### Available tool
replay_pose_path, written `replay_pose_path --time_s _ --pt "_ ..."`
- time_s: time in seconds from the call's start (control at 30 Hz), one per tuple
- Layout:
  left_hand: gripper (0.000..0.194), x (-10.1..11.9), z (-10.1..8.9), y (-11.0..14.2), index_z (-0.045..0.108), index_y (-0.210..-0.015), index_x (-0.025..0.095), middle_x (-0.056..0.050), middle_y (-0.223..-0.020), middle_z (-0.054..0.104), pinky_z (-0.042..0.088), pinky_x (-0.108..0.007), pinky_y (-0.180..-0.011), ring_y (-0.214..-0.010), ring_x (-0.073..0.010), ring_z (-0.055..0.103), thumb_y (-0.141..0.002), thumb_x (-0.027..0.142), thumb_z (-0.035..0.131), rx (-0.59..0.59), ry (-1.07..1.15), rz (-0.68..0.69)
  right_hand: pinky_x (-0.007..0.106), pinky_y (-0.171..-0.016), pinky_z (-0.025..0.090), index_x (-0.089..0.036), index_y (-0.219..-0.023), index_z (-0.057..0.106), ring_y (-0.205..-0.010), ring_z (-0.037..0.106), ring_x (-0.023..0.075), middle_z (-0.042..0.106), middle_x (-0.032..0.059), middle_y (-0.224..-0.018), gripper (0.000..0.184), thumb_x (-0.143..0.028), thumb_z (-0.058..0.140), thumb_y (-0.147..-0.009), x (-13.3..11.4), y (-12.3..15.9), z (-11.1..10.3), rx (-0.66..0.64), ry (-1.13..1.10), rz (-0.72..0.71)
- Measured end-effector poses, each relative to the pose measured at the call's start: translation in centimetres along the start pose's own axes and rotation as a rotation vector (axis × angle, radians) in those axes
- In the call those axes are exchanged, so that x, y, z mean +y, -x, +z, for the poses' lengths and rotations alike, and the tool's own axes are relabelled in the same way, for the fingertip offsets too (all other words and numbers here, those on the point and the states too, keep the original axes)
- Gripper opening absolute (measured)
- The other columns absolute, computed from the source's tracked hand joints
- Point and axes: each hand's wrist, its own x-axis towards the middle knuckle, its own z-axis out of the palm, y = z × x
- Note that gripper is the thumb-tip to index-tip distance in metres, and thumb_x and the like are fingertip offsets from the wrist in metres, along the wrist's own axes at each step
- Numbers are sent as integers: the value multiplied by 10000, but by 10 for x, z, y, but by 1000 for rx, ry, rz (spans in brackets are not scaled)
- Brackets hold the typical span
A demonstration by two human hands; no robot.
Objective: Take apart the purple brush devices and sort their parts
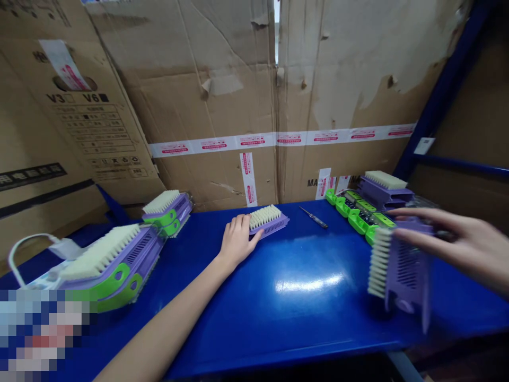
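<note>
My left hand point(237, 240) is closed round the near left end of a purple brush point(274, 225) with cream bristles, which rests on the blue table bristles up. My right hand point(449, 233) grips a second purple brush piece point(409, 265) above the table's right side. That piece hangs tilted, its bristles facing left and its slotted purple side towards me; it is slightly blurred by motion. Just beyond my right hand stands a row of bright green parts point(358, 217) with dark pieces in them. A small screwdriver point(314, 217) lies between the two hands, near the back.
Stacked purple and green brushes point(135, 254) stand on the left, with another pair point(167, 212) behind them. A white cable point(24, 244) loops at far left. More purple brush parts point(384, 188) sit at back right. Cardboard point(210, 95) walls the blue table's point(246, 318) rear.
</note>
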Motion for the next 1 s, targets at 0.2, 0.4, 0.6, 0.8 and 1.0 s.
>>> replay_pose_path --time_s 0.2,0.4,0.6,0.8,1.0 --pt "427 -1 1 0 493 -1155 151 -139 -1083 604 454 -402 -810 -994 -283 566 -881 479 487 -8 1 -2 412 -864 498 -236 -996 714 -977 640 296 697 73 -1078 491 -592 419 -831 -102 -52 51 -512 -120 -204" --pt "429 -3 3 0 490 -1150 157 -136 -1112 597 446 -399 -826 -1009 -281 557 -879 490 492 -19 -6 1 460 -838 484 -187 -1057 699 -1023 630 343 677 163 -1100 578 -586 332 -859 -151 -65 93 -577 241 -165" --pt "453 -2 3 0 485 -1160 143 -135 -1118 597 447 -396 -823 -1002 -281 558 -887 505 472 -29 -32 -1 505 -964 416 -160 -1129 656 -1117 576 339 649 173 -1143 626 -622 312 -884 -152 -63 97 -455 78 -360" --pt "436 -2 2 0 496 -1148 149 -135 -1104 598 446 -389 -806 -990 -280 562 -889 498 474 -22 -38 5 374 -1056 370 -218 -999 712 -1144 562 230 639 57 -1208 384 -489 473 -869 -123 -66 79 -569 -407 -611" --pt "441 -2 2 0 502 -1138 124 -138 -1102 595 449 -394 -805 -992 -285 556 -886 485 487 -24 -47 8 430 -1031 387 -214 -1027 732 -1167 534 280 615 84 -1241 504 -592 443 -859 -102 -65 69 -548 -294 -516"
